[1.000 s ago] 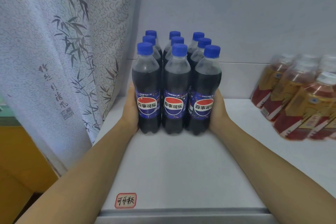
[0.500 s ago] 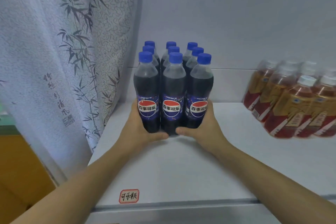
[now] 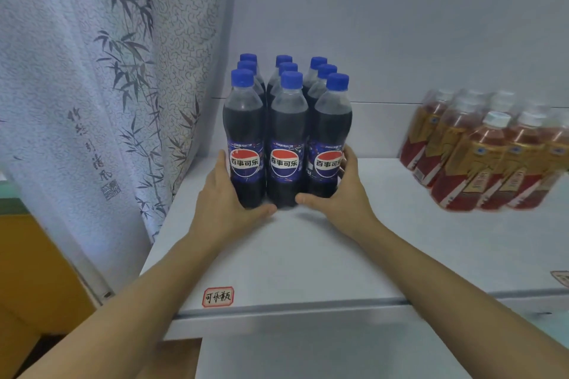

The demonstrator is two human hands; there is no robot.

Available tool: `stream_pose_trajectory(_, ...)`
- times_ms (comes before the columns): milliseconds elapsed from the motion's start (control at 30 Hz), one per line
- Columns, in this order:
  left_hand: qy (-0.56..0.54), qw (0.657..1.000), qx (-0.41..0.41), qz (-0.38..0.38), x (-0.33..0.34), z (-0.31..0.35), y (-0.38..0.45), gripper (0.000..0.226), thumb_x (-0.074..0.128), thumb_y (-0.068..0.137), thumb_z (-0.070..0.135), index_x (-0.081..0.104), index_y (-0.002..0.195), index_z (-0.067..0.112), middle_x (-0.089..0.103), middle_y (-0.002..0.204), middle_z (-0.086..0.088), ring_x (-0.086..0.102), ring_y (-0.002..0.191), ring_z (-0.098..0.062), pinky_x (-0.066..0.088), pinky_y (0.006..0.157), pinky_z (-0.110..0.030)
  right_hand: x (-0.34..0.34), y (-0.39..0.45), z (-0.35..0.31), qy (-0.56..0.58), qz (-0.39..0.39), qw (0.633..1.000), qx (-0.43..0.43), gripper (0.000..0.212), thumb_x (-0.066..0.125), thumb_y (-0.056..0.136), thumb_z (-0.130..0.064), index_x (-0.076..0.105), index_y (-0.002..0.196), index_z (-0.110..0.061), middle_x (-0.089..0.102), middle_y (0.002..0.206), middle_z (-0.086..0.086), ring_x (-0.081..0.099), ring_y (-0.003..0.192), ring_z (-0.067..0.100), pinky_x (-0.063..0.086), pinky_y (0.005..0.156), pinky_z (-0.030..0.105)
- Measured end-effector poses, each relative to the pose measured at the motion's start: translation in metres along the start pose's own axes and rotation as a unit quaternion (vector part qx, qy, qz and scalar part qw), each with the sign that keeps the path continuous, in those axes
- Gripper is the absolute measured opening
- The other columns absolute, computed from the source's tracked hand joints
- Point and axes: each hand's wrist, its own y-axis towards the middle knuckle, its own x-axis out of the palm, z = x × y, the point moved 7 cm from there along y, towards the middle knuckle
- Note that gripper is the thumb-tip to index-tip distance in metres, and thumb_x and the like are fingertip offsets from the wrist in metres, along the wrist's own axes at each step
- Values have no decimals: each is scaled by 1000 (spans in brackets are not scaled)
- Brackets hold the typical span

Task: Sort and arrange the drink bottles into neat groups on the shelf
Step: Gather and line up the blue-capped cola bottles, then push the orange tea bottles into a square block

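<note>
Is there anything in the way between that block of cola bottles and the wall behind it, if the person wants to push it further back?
Nothing visible. The cola bottles stand in a tight block, the left hand and right hand cupping its front corners. The shelf strip seen beside the block looks bare; directly behind is hidden. The tea bottles stand apart, far right.

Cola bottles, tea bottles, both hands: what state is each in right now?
Cola bottles: nine, capped, upright, packed three by three on the shelf.
Tea bottles: capped, grouped at right, untouched.
Left hand: pressing the block's left side, thumb across the front.
Right hand: pressing the right side likewise.
</note>
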Motion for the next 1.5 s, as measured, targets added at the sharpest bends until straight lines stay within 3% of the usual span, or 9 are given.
stream_pose_trajectory(133,55,996,15,66,-34,8,-38,37,71,87,34,55,114,14,59,108,-6,58,100,-27,46,83,-40,-34,-20,6,-124,6,992,18,91,79,86,-35,23,157,-26,40,155,-3,42,138,12,38,109,30)
stream_pose_trajectory(233,58,995,59,-51,-17,34,-57,13,65,89,34,59,96,25,59,89,7,56,83,-9,42,69,-26,-58,-38,9,-290,-39,956,-23,66,68,95,-31,35,151,-25,38,155,-3,38,141,15,26,112,21)
stream_pose_trajectory(400,45,964,160,-205,69,101,-66,44,55,92,52,52,131,31,56,115,13,55,103,-4,46,90,-26,-103,-57,20,-304,-25,951,-57,42,59,99,-17,50,139,-25,52,143,-5,47,132,15,38,114,37)
stream_pose_trajectory(667,-77,950,23,-302,187,191,-24,56,34,98,67,40,142,33,59,134,1,60,116,-20,48,106,-43,-247,-61,25,-209,172,950,-153,28,68,86,5,64,101,-19,65,91,-12,59,79,0,42,67,6)
stream_pose_trajectory(900,-154,952,-28,-263,266,246,-8,123,81,61,66,10,159,41,45,138,24,52,130,-3,49,101,-28,-368,-29,85,-133,167,966,-142,41,78,77,-1,46,91,-23,53,79,-10,52,65,15,44,57,27)
stream_pose_trajectory(967,-195,949,-3,-246,285,266,-8,114,92,68,35,18,155,34,56,124,35,59,118,10,52,91,-16,-389,-19,96,-90,162,973,-134,52,83,73,-9,41,94,-30,46,80,-15,47,66,11,43,59,25)
stream_pose_trajectory(1100,-235,951,8,-201,295,278,0,100,90,70,-1,30,146,26,70,114,23,70,106,0,57,80,-17,-415,8,107,-61,142,979,-131,62,89,68,-12,38,98,-29,42,83,-2,42,68,19,43,60,33)
stream_pose_trajectory(1300,-231,957,5,-176,305,270,7,94,86,72,-6,36,147,22,70,128,-2,70,115,-18,59,91,-32,-410,31,153,38,-56,998,9,83,100,54,-11,46,112,-38,64,105,-1,69,90,11,57,69,27)
stream_pose_trajectory(1500,-230,963,10,-141,311,261,3,79,87,73,13,46,139,22,75,118,1,73,109,-18,60,87,-31,-404,32,166,68,-68,995,31,82,98,47,-26,51,114,-30,73,101,-3,73,90,13,57,69,23)
